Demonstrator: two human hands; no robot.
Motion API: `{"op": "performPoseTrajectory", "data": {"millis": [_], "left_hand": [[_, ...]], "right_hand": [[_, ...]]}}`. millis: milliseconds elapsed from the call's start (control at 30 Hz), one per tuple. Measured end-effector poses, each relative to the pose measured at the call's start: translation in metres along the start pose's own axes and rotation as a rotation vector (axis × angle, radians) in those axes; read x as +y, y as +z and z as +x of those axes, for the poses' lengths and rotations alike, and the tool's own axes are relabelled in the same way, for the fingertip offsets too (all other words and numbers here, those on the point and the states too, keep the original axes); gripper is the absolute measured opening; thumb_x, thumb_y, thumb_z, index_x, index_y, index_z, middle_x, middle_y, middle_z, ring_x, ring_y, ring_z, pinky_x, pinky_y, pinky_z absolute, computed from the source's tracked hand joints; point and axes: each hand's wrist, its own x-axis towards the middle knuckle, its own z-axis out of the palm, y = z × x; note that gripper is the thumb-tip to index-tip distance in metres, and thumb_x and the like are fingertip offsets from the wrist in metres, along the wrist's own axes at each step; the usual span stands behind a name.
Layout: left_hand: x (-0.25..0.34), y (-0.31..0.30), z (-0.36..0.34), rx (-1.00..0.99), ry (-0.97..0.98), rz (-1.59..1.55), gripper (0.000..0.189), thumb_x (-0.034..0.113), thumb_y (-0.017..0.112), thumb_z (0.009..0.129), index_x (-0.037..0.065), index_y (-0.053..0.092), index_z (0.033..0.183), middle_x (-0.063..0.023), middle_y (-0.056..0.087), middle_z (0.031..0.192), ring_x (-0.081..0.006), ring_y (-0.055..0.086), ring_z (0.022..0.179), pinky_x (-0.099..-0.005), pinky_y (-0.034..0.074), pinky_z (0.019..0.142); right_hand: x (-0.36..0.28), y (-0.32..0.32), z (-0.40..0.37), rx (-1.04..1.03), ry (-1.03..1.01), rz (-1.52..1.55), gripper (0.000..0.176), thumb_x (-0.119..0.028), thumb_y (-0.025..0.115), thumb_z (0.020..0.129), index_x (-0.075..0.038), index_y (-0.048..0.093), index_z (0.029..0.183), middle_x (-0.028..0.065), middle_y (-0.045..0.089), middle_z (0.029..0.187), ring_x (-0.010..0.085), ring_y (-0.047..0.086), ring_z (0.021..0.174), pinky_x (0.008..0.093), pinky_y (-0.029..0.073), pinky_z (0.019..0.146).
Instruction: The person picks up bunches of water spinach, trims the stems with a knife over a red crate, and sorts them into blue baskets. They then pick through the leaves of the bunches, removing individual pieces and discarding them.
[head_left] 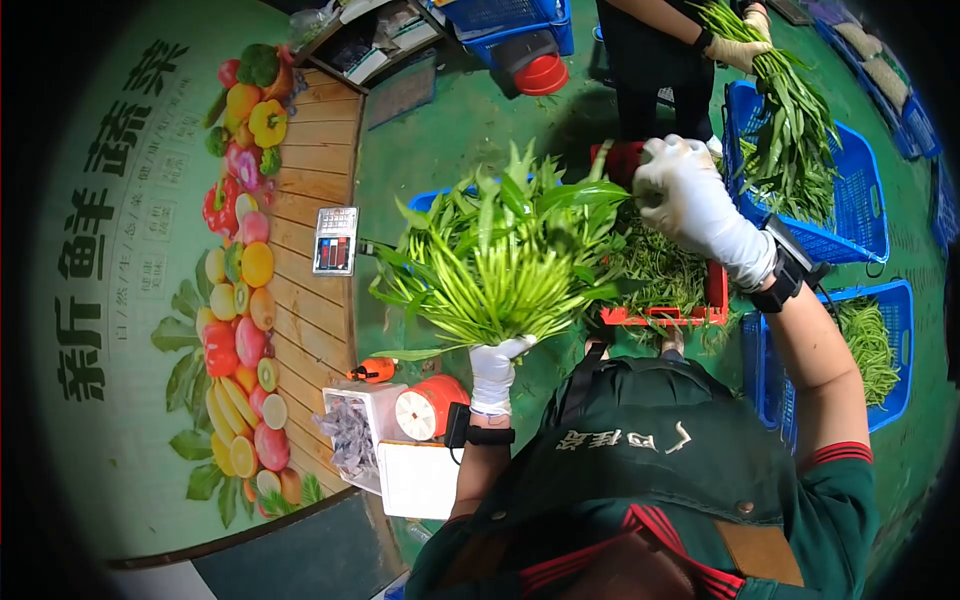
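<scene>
A large bunch of water spinach [500, 270] is gripped at its stem ends by my white-gloved left hand [492, 375]. Its pale stems fan upward and the long leaves spread out at the top. My right hand [695, 205], also in a white glove, is raised to the right of the bunch, fingers curled in. Whether anything is inside those fingers is hidden. Below and between my hands, a red crate [715, 300] holds loose greens [655, 265]. Part of a blue basket [423, 200] shows behind the bunch.
At the top right another person's gloved hands [738, 50] hold greens over a blue basket [870, 215]. Green beans [868, 350] fill another basket [903, 330]. Left are a scale [336, 241], a foam box [368, 470] with plastic bags, and a red bucket [452, 392].
</scene>
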Motion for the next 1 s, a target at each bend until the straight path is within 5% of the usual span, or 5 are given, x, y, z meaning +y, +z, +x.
{"op": "performPoseTrajectory", "data": {"millis": [133,200,333,500,1000], "left_hand": [[-0.015,-0.016,0.004,0.054,-0.134,-0.157,0.044,-0.014,0.071,0.059,-0.005,0.063,0.102,-0.0110,0.067,0.091,-0.0195,0.066,0.073,-0.0301,0.054,0.067],[-0.010,-0.008,0.003,0.056,-0.126,-0.298,0.043,-0.015,0.069,0.060,-0.006,0.062,0.102,-0.0113,0.067,0.086,-0.0192,0.065,0.069,-0.0285,0.053,0.059],[0.002,0.004,-0.002,0.001,-0.172,-0.220,0.046,-0.013,0.065,0.061,-0.005,0.060,0.105,-0.0117,0.065,0.090,-0.0190,0.063,0.068,-0.0259,0.049,0.054],[0.014,0.017,-0.005,-0.235,-0.180,-0.427,0.042,-0.003,0.061,0.058,-0.006,0.059,0.100,-0.0124,0.063,0.092,-0.0201,0.062,0.083,-0.0244,0.047,0.061],[-0.010,0.006,-0.003,-0.084,-0.245,-0.592,0.048,-0.010,0.058,0.068,-0.007,0.057,0.116,-0.0153,0.066,0.101,-0.0243,0.065,0.077,-0.0313,0.051,0.056]], "right_hand": [[0.008,0.021,-0.022,-0.493,0.277,-0.320,0.035,-0.045,0.066,0.080,-0.010,0.070,0.074,0.0101,0.063,0.077,0.0240,0.062,0.075,0.0388,0.045,0.066],[-0.021,0.029,-0.021,-0.032,0.075,-0.143,0.042,-0.049,0.064,0.080,-0.008,0.068,0.069,0.0106,0.063,0.073,0.0269,0.062,0.068,0.0390,0.045,0.065],[-0.109,0.027,0.002,-0.298,-0.063,0.192,0.048,-0.048,0.063,0.082,-0.002,0.064,0.094,0.0114,0.065,0.083,0.0285,0.063,0.087,0.0406,0.046,0.075],[-0.111,0.072,-0.001,0.025,-0.345,0.170,0.081,-0.050,0.062,0.081,-0.004,0.034,0.141,0.0132,0.056,0.121,0.0284,0.052,0.116,0.0432,0.038,0.097],[-0.116,0.052,-0.057,-0.072,-0.159,0.032,0.064,-0.033,0.065,0.080,-0.004,0.045,0.133,0.0094,0.055,0.121,0.0240,0.049,0.119,0.0421,0.037,0.100]]}}
